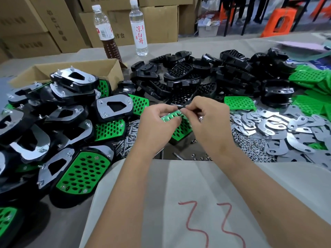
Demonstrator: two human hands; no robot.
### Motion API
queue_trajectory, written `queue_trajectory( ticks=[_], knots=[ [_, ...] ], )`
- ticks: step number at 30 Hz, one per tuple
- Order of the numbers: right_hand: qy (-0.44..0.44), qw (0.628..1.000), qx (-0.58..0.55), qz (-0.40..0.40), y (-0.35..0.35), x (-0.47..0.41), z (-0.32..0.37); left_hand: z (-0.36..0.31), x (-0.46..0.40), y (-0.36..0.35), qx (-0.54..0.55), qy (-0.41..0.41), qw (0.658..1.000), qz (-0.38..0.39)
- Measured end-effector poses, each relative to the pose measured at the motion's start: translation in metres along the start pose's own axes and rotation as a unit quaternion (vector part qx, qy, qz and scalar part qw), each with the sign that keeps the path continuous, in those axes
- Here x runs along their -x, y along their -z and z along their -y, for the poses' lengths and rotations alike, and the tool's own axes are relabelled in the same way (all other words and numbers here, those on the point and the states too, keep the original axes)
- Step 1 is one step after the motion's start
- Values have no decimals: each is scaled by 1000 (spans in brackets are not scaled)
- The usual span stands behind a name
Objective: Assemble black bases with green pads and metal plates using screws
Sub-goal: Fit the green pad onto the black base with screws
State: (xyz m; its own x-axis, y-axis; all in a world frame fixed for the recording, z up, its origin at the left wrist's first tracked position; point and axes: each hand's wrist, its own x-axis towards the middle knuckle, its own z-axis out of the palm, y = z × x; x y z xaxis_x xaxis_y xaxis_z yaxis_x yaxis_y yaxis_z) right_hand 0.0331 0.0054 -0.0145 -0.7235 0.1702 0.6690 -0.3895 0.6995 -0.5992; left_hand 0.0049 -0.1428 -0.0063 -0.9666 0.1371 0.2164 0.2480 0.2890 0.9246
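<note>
At the centre of the table my left hand (157,120) grips a black base fitted with a green perforated pad (180,130), thumb lying on the pad. My right hand (206,115) pinches something small at the pad's far edge, where a thin metal piece shows; several nuts or screws glint under its curled fingers. Loose screws (128,138) lie heaped just left of the held part. Bare black bases (197,79) are piled behind my hands. Green pads (239,102) and metal plates (265,124) lie to the right, with small nuts (250,145) spread below the plates.
Finished assemblies (84,169) are stacked at the left beside an open cardboard box (77,67). Two bottles (139,27) stand at the table's far edge in front of stacked cartons. A white sheet with red marks (197,203) covers the near edge.
</note>
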Motion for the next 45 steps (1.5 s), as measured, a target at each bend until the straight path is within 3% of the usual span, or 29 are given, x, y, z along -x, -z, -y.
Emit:
queue_trajectory(
  ticks=[7,20,24,26,29,33,36,39,45],
  knots=[
    [-67,998,-5,-12,-2,4,7,-1,2,-2,-92,-60,994,10],
    [-136,990,-34,-24,-2,-6,15,-3,6,-11,-95,-86,990,-61],
    [-246,962,-81,-81,-10,-11,14,-4,8,-19,-135,-118,980,-82],
    [-194,973,-66,-102,-11,-10,17,-4,7,-21,-132,-123,979,-95],
    [-97,993,-53,-44,-7,-5,16,1,7,-15,-136,-130,977,-104],
    [-175,983,-59,-6,-1,-18,6,-1,7,-20,-123,-130,980,-92],
    [-154,985,58,53,4,-32,5,-2,7,-26,-139,-140,973,-117],
    [-167,980,47,97,2,-31,7,1,7,-25,-171,-147,966,-128],
    [2,987,76,144,9,-28,8,3,7,-16,-139,-139,975,-103]
  ],
)
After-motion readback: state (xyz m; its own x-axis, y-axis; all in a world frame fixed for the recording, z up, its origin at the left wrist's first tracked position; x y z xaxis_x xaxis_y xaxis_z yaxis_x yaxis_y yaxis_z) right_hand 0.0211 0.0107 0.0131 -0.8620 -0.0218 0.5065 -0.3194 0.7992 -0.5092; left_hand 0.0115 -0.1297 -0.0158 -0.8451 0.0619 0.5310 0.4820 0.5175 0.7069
